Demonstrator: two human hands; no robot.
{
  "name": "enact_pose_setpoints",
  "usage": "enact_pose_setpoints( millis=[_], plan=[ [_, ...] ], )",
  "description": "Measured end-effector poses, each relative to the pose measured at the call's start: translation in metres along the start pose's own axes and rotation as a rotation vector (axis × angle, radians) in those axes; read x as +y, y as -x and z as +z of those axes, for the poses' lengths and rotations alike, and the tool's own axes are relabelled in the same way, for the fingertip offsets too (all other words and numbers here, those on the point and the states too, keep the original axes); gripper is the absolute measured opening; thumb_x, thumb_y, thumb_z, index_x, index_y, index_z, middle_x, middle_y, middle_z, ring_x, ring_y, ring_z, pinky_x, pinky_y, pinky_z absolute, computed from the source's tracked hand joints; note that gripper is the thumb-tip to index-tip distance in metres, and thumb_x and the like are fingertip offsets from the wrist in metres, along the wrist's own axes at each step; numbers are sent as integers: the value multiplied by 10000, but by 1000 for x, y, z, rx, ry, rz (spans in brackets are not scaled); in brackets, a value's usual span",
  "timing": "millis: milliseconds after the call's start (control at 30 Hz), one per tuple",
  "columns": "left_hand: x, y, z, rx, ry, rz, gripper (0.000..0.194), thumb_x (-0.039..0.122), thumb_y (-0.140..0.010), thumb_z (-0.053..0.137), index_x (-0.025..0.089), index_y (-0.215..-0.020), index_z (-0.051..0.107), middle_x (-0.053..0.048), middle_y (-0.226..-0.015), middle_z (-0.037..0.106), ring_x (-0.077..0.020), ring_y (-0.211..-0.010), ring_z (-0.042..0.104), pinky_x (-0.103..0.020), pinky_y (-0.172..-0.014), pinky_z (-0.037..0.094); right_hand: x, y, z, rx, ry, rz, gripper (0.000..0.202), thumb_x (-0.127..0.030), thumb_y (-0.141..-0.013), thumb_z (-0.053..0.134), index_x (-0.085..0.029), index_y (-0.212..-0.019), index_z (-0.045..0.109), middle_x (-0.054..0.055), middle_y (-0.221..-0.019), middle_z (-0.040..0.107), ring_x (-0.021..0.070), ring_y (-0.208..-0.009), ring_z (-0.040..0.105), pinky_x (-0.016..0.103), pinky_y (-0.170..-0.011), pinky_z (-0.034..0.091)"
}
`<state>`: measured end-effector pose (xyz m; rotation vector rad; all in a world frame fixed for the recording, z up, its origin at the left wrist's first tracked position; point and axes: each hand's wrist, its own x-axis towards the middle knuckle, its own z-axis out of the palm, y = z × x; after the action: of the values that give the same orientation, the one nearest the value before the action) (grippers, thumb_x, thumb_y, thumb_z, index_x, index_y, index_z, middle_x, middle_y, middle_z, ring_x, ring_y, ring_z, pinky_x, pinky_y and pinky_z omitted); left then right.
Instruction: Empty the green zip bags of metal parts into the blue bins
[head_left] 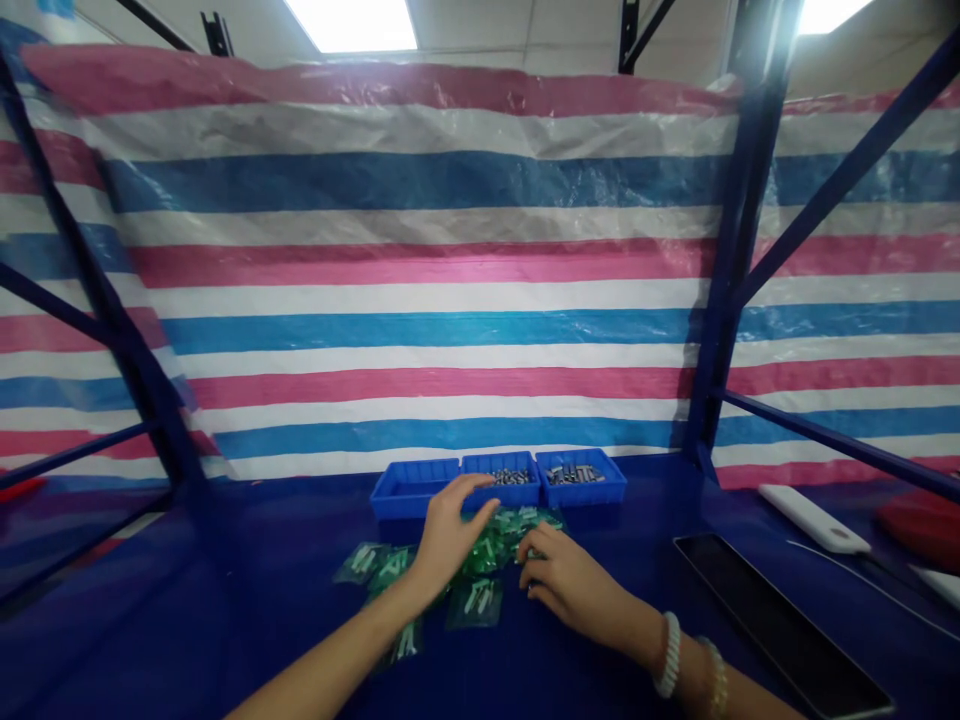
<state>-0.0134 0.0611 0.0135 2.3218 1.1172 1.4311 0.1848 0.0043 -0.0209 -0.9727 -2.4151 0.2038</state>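
Note:
My left hand (pixel 450 525) is open over the left part of a pile of small green-tinted clear bags (pixel 491 550), thumb and fingers apart, near the middle blue bin (pixel 521 493). That bin holds small metal pieces. At the pile's right edge is my right hand (pixel 559 575), its fingers curled; whether it holds anything is hidden. One bag with pale pieces inside (pixel 475 603) lies between my hands, and another bag (pixel 363 563) is at the left end of the pile.
The left blue bin (pixel 412 483) looks bare inside; the right blue bin (pixel 581 477) holds metal cylinders. A black tablet-like device (pixel 780 625), a white power strip (pixel 814 518) and a cable lie right. Blue posts and a striped sheet enclose the blue table.

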Motion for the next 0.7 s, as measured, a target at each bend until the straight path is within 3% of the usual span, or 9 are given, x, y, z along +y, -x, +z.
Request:
enact_pose_setpoints(
  millis=[133,233,333,533,700],
  plan=[
    [14,24,-4,-1,19,-52,162,260,-841,605,209,-986,654,-35,-946,716,-199,-866,675,-336,-791,544,-5,-1,1,48,-47,16,150,-75,-882,551,-191,-915,642,40,-1026,583,181,-974,520,306,-860,442],
    [20,28,-6,20,45,-65,138,261,-853,585,202,-960,649,-38,-918,714,-197,-849,674,-327,-787,539,-9,0,-8,29,24,37,185,-164,-824,666,-193,-1002,625,55,-1058,570,219,-999,508,362,-864,436],
    [22,28,-9,44,60,-69,131,264,-865,568,196,-946,646,-43,-904,710,-197,-838,669,-322,-779,534,-8,1,-18,-38,90,51,233,-208,-736,762,-207,-938,646,52,-1055,571,243,-984,514,397,-841,429],
    [21,29,-9,57,81,-85,109,235,-874,554,195,-924,642,-31,-882,699,-186,-823,660,-297,-767,516,-3,4,-23,-98,60,52,218,-110,-703,752,-211,-876,667,43,-1016,579,222,-956,532,359,-825,443],
    [25,33,-6,24,104,-93,110,209,-862,545,193,-909,643,-24,-840,685,-172,-782,646,-274,-738,498,-8,1,-13,-2,-76,41,190,-59,-741,646,-205,-862,646,31,-931,622,200,-899,564,334,-812,456]
  ],
)
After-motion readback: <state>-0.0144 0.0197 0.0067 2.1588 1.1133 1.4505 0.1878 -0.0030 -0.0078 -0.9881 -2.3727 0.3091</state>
